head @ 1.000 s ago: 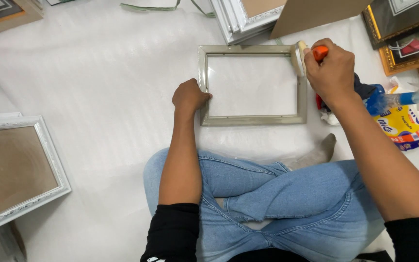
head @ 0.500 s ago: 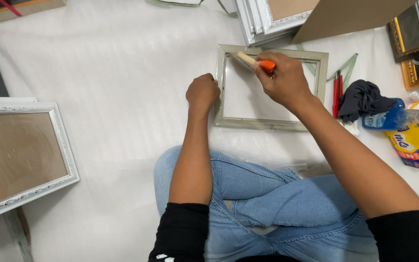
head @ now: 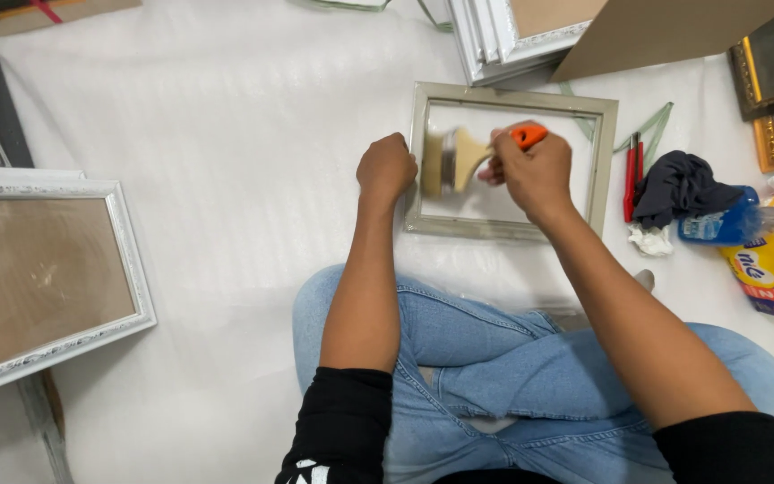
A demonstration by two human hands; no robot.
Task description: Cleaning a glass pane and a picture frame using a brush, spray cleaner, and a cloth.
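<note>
Paintbrush (head: pixel 459 157), orange-handled, pinched in right hand (head: pixel 535 170); now shifted leftward over glass of grey frame (head: pixel 508 229) on floor sheet. Left hand (head: pixel 385 168) fisted on frame's left rail. Bristles blurred.

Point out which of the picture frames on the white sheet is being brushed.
The small grey-green rectangular frame in front of the person: the left hand steadies its left edge while the right hand sweeps an orange-handled brush across it. The others lie untouched.
</note>
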